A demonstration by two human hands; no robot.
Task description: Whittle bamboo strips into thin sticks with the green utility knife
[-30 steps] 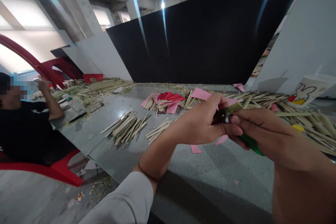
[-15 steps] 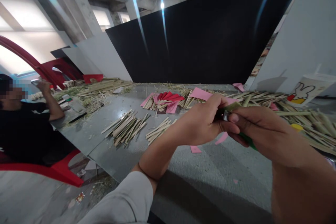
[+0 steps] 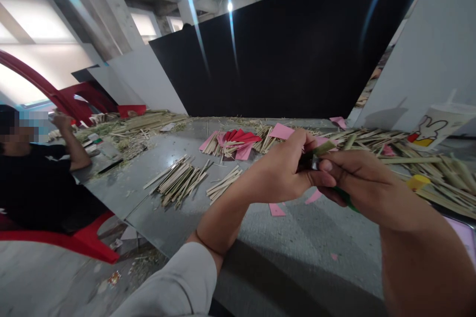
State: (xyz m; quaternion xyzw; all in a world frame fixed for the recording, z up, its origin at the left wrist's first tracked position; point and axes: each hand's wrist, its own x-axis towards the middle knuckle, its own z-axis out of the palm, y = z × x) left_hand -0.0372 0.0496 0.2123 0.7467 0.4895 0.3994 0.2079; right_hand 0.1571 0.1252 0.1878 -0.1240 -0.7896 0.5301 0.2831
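Note:
My left hand (image 3: 273, 174) is closed around a short green bamboo strip (image 3: 324, 147), whose end sticks out between the hands. In my right hand (image 3: 372, 185) is a green-handled knife (image 3: 348, 200); a bit of its metal (image 3: 315, 163) shows at the thumb tip, against the strip. Fingers hide most of the blade and of the strip. Both hands meet above the grey table (image 3: 297, 252). Left of my forearm lie a pile of thin split sticks (image 3: 180, 178) and a smaller pile (image 3: 223, 183).
Beyond my hands are red and pink paper pieces (image 3: 241, 138) among sticks. Longer bamboo strips (image 3: 442, 173), a yellow object (image 3: 418, 182) and a rabbit-print cup (image 3: 439, 126) stand or lie at right. A black panel (image 3: 278, 54) rises behind. Another person (image 3: 33, 178) sits at left.
My right hand has shifted slightly left, and the metal of the knife with it. More of the green strip's end shows now. The yellow object at right is less covered.

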